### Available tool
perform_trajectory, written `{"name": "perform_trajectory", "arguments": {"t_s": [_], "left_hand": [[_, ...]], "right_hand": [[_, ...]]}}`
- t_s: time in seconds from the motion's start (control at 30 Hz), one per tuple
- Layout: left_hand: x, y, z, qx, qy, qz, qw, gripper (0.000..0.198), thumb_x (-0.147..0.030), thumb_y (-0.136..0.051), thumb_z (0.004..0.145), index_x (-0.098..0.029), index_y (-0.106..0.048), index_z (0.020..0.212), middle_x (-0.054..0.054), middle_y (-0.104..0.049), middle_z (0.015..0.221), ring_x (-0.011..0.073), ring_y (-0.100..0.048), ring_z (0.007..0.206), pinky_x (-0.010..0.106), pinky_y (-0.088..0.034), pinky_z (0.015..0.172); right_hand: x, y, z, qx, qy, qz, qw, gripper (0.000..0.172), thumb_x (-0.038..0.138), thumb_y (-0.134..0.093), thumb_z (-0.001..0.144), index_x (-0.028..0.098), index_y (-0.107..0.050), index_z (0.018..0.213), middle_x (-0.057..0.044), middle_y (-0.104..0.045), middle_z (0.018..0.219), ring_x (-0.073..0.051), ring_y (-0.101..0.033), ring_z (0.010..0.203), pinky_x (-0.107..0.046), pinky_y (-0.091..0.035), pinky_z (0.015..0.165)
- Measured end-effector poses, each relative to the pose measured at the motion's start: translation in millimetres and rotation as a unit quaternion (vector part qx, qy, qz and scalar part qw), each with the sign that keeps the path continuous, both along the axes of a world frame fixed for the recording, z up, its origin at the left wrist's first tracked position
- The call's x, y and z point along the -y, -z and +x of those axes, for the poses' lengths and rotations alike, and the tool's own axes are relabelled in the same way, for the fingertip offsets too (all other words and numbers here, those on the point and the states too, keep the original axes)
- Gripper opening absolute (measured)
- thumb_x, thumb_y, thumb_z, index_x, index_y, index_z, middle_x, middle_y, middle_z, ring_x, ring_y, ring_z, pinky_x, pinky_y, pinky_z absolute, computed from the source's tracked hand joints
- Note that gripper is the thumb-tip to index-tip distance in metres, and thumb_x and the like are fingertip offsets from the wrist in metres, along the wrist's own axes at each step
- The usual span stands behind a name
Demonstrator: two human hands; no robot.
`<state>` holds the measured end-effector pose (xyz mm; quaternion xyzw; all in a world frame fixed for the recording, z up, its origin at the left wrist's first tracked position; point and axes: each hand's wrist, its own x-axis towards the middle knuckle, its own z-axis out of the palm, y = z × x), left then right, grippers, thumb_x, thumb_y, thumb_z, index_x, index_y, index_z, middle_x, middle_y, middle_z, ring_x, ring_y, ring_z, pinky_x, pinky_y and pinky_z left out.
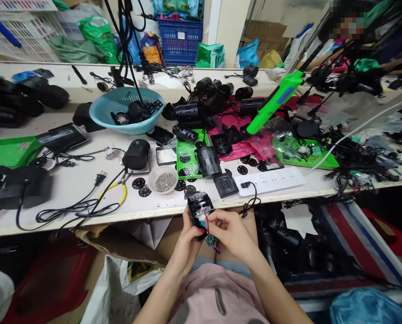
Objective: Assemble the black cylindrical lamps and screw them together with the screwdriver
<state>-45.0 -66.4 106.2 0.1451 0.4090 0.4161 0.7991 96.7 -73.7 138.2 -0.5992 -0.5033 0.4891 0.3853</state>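
Here both hands (209, 231) clasp the black motor housing (200, 206).

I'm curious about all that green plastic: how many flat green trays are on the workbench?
3. One green tray lies at the bench's left edge, one in the middle under a black part, one to the right under wires. Clutter may hide others.

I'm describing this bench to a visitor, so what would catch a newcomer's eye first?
Probably the bright green tool lying tilted over the heap of black parts at the back right, and the blue basket at the back left. Close in, below the table edge, the left hand and right hand hold a small black motor unit with red wires.
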Motion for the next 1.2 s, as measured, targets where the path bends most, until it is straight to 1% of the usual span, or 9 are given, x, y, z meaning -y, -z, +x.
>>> {"name": "perform_trajectory", "arguments": {"t_s": [0.17, 0.37, 0.47, 0.6, 0.77, 0.9, 1.0, 1.1, 1.2], "left_hand": [[-2.7, -3.0, -3.6, 0.01, -0.031, 0.026, 0.999, 0.082, -0.017, -0.066, 0.073, -0.036, -0.038, 0.148, 0.003, -0.066, 0.126, 0.0234, -0.059, 0.111, 0.036, -0.049, 0.092], [-0.3, -4.4, -0.4, -0.026, -0.006, -0.005, 1.0, 0.074, -0.037, -0.083, 0.073, -0.031, -0.05, 0.139, 0.007, -0.068, 0.122, 0.0274, -0.062, 0.11, 0.038, -0.052, 0.088], [-1.1, -3.3, 1.1, -0.062, -0.021, 0.005, 0.998, 0.079, -0.034, -0.087, 0.069, -0.03, -0.05, 0.139, 0.007, -0.071, 0.115, 0.0257, -0.065, 0.104, 0.033, -0.053, 0.083], [-3.6, -2.5, 2.0, -0.093, -0.027, 0.022, 0.995, 0.077, -0.026, -0.085, 0.065, -0.028, -0.055, 0.136, 0.004, -0.073, 0.108, 0.0243, -0.065, 0.1, 0.03, -0.051, 0.082], [-6.4, -2.6, 5.7, -0.12, -0.025, 0.016, 0.992, 0.066, -0.023, -0.075, 0.066, -0.025, -0.06, 0.13, 0.003, -0.073, 0.104, 0.022, -0.064, 0.094, 0.027, -0.05, 0.076], [-9.0, -4.8, 5.2, -0.125, -0.021, 0.005, 0.992, 0.06, -0.026, -0.07, 0.074, -0.027, -0.057, 0.132, 0.002, -0.071, 0.104, 0.0187, -0.062, 0.088, 0.025, -0.048, 0.071], [-11.7, -6.1, 2.9, -0.123, -0.049, 0.003, 0.991, 0.055, -0.029, -0.073, 0.074, -0.027, -0.058, 0.126, 0.0, -0.069, 0.099, 0.0181, -0.061, 0.085, 0.026, -0.048, 0.069], [-14.0, -6.9, 3.2, -0.121, -0.084, 0.0, 0.989, 0.057, -0.031, -0.079, 0.069, -0.027, -0.06, 0.122, 0.0, -0.069, 0.097, 0.0191, -0.062, 0.084, 0.026, -0.048, 0.067], [-15.2, -8.3, 5.3, -0.111, -0.092, 0.008, 0.989, 0.063, -0.031, -0.081, 0.068, -0.029, -0.058, 0.127, 0.002, -0.07, 0.106, 0.0201, -0.064, 0.087, 0.026, -0.049, 0.068]], "right_hand": [[2.7, 0.0, 6.9, 0.163, 0.072, 0.091, 0.98, 0.014, 0.017, -0.062, 0.086, 0.021, -0.073, 0.078, -0.001, -0.064, 0.074, -0.014, -0.059, 0.067, -0.025, -0.045, 0.065], [5.7, 8.1, -3.9, 0.217, 0.066, 0.241, 0.944, 0.021, 0.016, -0.051, 0.096, 0.021, -0.072, 0.094, -0.005, -0.069, 0.086, -0.016, -0.066, 0.08, -0.026, -0.052, 0.073], [6.0, 8.6, -6.1, 0.254, 0.039, 0.275, 0.927, 0.023, 0.012, -0.051, 0.095, 0.021, -0.072, 0.091, -0.004, -0.069, 0.083, -0.016, -0.066, 0.079, -0.027, -0.052, 0.073], [2.5, 6.6, -1.0, 0.227, 0.032, 0.245, 0.942, 0.02, 0.013, -0.056, 0.092, 0.022, -0.072, 0.084, -0.003, -0.068, 0.079, -0.015, -0.065, 0.076, -0.026, -0.051, 0.069], [-6.1, 13.4, 9.3, 0.095, 0.102, 0.101, 0.985, 0.003, 0.017, -0.069, 0.081, 0.02, -0.067, 0.082, 0.0, -0.067, 0.076, -0.013, -0.062, 0.068, -0.024, -0.048, 0.062], [2.2, 23.0, 20.7, -0.009, 0.107, 0.029, 0.994, 0.015, 0.032, -0.067, 0.084, 0.02, -0.06, 0.09, -0.002, -0.066, 0.081, -0.015, -0.063, 0.071, -0.026, -0.052, 0.065], [23.9, 25.9, 20.2, 0.004, 0.06, 0.051, 0.997, 0.016, 0.032, -0.067, 0.085, 0.021, -0.057, 0.09, -0.003, -0.065, 0.087, -0.017, -0.064, 0.081, -0.029, -0.055, 0.075], [46.6, 30.9, 6.8, 0.064, 0.021, 0.11, 0.992, 0.03, 0.022, -0.077, 0.075, 0.022, -0.055, 0.095, -0.004, -0.061, 0.1, -0.019, -0.063, 0.094, -0.031, -0.056, 0.084], [56.3, 37.9, -4.3, 0.081, 0.054, 0.146, 0.985, 0.021, 0.013, -0.065, 0.083, 0.022, -0.055, 0.098, -0.005, -0.057, 0.101, -0.015, -0.064, 0.085, -0.026, -0.058, 0.074]]}}
